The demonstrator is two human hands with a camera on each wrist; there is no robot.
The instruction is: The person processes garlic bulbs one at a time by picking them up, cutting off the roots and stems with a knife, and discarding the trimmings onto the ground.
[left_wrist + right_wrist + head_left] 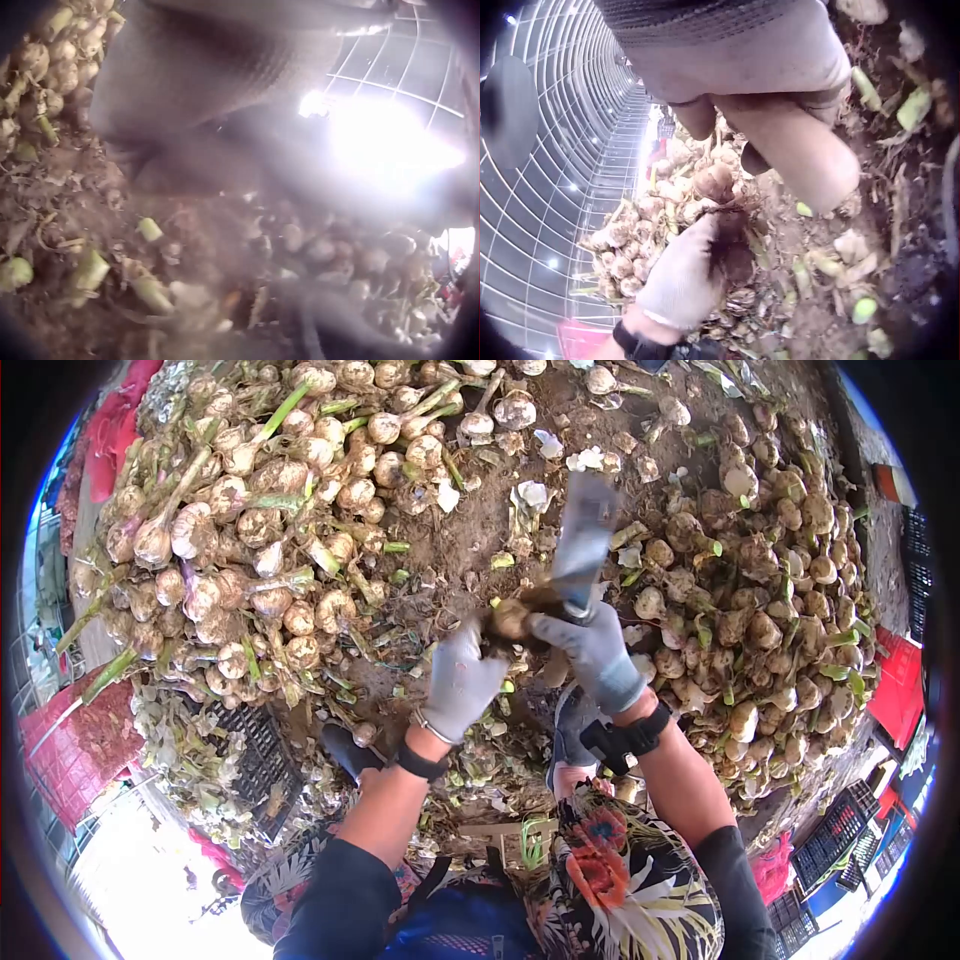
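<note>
— Over the ground (pixel 468 545), between the left heap (pixel 228 495) of garlic and the right heap (pixel 745 625), I am holding one garlic bulb (pixel 510 618) in front of me.

— And how are your hands doing this?

— My left hand (pixel 465 680) is gripping the bulb with bent fingers. My right hand (pixel 597 652) is clamping round the knife (pixel 583 545), whose blade is pointing away from me. Whether its edge is touching the bulb I cannot tell, because it is appearing blurred.

— Are you finding the bulb heavy?

— I am judging it light and rather firm; only its dry skin is perhaps flaking, and so slipping a little under my fingers.

— Then which place are you choosing for the grip?

— I am preferring the round body, with fingertips well apart from the blade. Squeezing strongly is probably bruising the cloves.
</note>
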